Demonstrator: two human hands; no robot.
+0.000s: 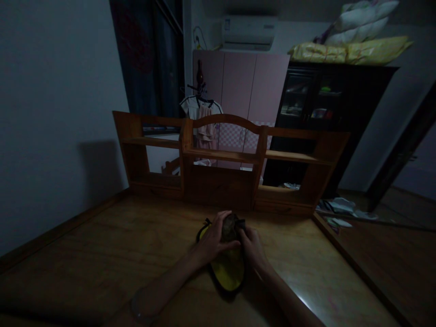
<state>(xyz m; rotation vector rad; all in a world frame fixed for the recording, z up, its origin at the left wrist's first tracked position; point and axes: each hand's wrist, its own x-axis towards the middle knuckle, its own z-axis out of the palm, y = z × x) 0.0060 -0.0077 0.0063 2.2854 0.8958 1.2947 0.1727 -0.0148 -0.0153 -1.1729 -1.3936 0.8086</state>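
The left hand [211,241] curls its grip around a dark brown bundle [230,230], thumb across the near side. Beneath both is a black-edged yellow cloth piece [229,271], midway across the wooden bed board [146,247], near its shelved headboard [220,190] edge. The right hand [252,245] touches dark material at the bundle's right; I cannot tell what its grip pinches.

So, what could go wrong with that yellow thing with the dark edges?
It's dim, so details of the dark brownish thing between the left hand and right hand could get missed. The left hand covers part of the yellow thing, so a fold there might go unnoticed. If either grip is loose, something might slip.
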